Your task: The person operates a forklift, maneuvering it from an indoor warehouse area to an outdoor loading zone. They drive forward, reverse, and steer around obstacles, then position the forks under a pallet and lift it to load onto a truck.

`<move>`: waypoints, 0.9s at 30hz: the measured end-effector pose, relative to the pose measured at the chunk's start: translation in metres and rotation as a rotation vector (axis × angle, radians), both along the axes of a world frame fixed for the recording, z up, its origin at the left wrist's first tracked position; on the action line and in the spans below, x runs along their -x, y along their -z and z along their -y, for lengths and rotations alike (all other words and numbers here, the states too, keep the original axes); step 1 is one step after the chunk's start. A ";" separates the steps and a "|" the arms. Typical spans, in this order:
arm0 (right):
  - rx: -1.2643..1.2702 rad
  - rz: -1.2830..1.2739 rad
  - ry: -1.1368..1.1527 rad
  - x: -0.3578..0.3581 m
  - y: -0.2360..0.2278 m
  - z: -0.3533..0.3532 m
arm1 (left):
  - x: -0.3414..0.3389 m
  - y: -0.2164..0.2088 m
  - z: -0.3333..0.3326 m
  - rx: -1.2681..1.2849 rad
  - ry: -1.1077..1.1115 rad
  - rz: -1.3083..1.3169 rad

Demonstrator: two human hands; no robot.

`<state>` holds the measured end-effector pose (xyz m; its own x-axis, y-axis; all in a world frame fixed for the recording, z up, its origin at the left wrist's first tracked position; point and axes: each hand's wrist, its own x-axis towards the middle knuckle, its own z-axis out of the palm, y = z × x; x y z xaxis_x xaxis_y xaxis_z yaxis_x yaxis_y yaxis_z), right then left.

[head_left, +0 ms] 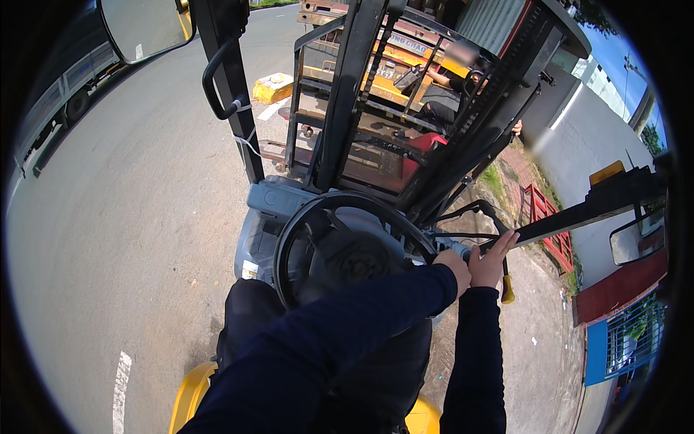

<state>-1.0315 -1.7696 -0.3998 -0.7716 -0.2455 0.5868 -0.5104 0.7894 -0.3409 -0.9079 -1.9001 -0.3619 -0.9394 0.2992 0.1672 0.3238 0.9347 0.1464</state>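
Note:
I sit at the black steering wheel [283, 254] of a forklift. My left arm, in a dark blue sleeve, crosses over my lap to the wheel's right side. There my left hand [454, 270] is closed around the rim, its fingers partly hidden. Right beside it, almost touching, is my right hand [490, 265], with fingers stretched out towards the black control levers [490, 211]. Whether those fingers press on a lever is hard to see. A yellow-ended lever [508, 291] hangs just right of that hand.
Ahead, beyond the black mast [348, 94], stands a yellow and rust-coloured vehicle [405, 69] with a person [442, 108] beside it. A yellow block [272, 88] lies on the road. A truck [61, 101] is at far left; a red metal frame [547, 226] leans near the white wall [596, 137].

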 end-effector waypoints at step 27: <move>0.407 0.128 0.140 -0.087 0.039 -0.101 | 0.027 -0.025 -0.034 0.012 -0.123 0.000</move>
